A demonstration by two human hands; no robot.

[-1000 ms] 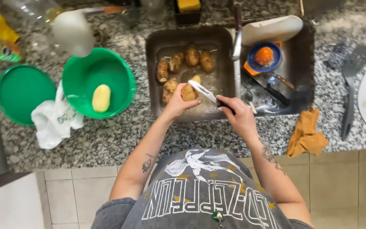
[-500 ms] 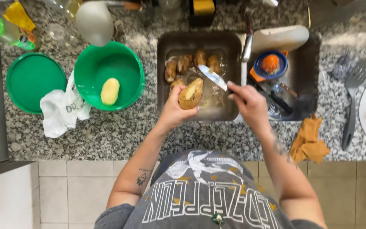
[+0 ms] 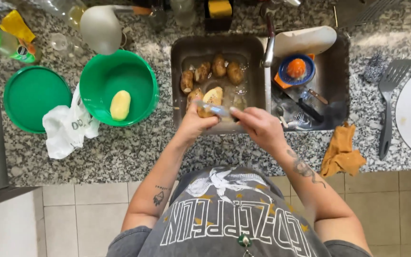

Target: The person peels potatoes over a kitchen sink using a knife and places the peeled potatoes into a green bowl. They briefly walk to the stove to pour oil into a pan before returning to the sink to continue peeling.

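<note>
A half-peeled potato (image 3: 211,99) sits clasped in the left hand (image 3: 197,123); the right hand (image 3: 258,124) pinches a knife (image 3: 213,109).

Two hands are seen at the sink: a left hand (image 3: 197,123) and a right hand (image 3: 258,126). One knife (image 3: 213,110) is counted between them. Seven potatoes are counted: one half-peeled potato (image 3: 211,98) in the left hand, five unpeeled potatoes (image 3: 219,65) in the sink basin (image 3: 205,45), and one peeled potato (image 3: 120,105) in the single green bowl (image 3: 141,78). One green lid (image 3: 34,97), one spatula (image 3: 390,97) and one orange cloth (image 3: 341,152) are shown.
</note>
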